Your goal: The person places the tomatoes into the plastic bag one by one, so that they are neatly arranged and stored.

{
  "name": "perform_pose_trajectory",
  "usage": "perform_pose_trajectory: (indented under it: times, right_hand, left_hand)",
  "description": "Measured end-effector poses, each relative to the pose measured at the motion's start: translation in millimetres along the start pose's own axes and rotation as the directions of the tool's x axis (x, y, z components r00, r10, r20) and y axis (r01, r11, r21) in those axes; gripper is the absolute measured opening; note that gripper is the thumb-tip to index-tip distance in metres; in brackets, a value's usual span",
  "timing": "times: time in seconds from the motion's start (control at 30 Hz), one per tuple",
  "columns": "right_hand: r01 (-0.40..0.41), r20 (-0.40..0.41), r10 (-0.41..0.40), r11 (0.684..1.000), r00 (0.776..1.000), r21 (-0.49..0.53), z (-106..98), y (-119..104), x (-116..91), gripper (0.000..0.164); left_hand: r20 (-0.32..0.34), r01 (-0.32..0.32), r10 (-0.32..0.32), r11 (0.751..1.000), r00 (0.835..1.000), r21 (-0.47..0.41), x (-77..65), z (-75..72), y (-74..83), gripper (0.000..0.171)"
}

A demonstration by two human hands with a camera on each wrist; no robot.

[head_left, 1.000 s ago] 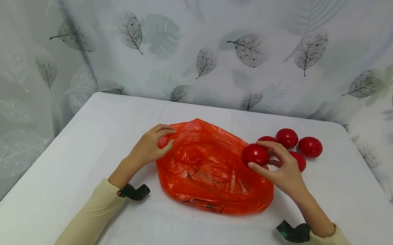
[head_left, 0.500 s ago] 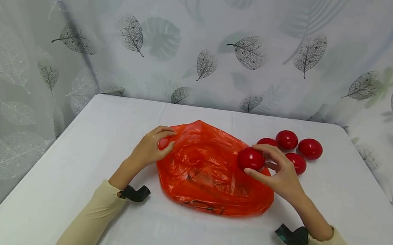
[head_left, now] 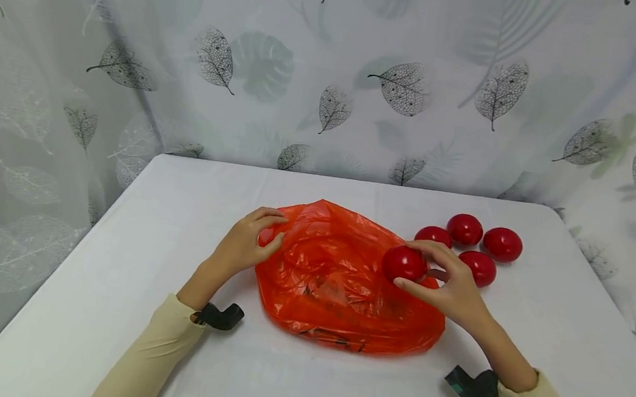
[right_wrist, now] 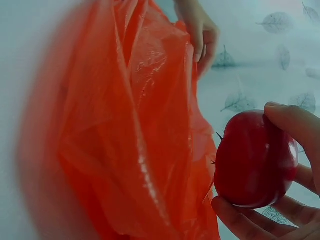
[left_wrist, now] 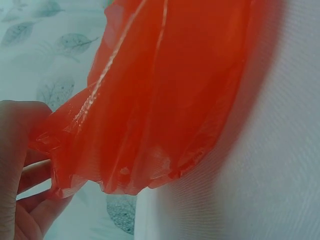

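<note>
Over the table (head_left: pixel 299 388), the half-curled left hand (head_left: pixel 241 241) grips an orange bag (head_left: pixel 337 302), the right hand (head_left: pixel 457 290) a tomato (head_left: pixel 404 262).

The right hand (head_left: pixel 455 287) (tomato (head_left: pixel 402 263) included) has shifted slightly leftward.

Left hand (head_left: pixel 241 242): cropped by left edge, left wrist view.
Right hand (head_left: pixel 453 283): cropped by right edge, right wrist view.
Bag (head_left: pixel 338 290): between the hands; we can't tell its contents; top edge cuts it, left wrist view.
Bag print (head_left: pixel 340 341): between the hands, near side; too small for us to read.
Held tomato (head_left: pixel 405 263): we lose the side right hand covers.
Loose tomato (head_left: pixel 433 234): just beyond right hand, partly hidden.
Sleeves (head_left: pixel 147 355): behind both hands; bottom edge cuts them.
</note>
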State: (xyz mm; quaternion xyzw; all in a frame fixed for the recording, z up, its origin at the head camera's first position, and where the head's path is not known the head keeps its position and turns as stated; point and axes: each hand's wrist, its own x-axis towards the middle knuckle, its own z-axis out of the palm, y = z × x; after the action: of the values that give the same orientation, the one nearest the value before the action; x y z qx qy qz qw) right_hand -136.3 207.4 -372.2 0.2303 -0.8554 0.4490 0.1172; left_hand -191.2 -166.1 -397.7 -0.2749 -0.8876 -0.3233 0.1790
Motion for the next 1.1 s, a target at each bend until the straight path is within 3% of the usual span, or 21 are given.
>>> perform_pose_trajectory:
  times: [0.67,1.1]
  right_hand:
    - [-0.030,0.011,0.030,0.999,0.999,-0.018,8.2,16.8,-0.9,0.059]
    - [-0.041,0.073,0.045,0.997,0.996,-0.058,12.5,22.0,-2.1,0.063]
  left_hand:
    - [-0.004,-0.012,0.012,1.000,1.000,0.002,-0.8,-2.5,-0.3,0.026]
    - [-0.004,-0.021,0.021,1.000,1.000,0.010,-0.5,-2.2,0.0,0.027]
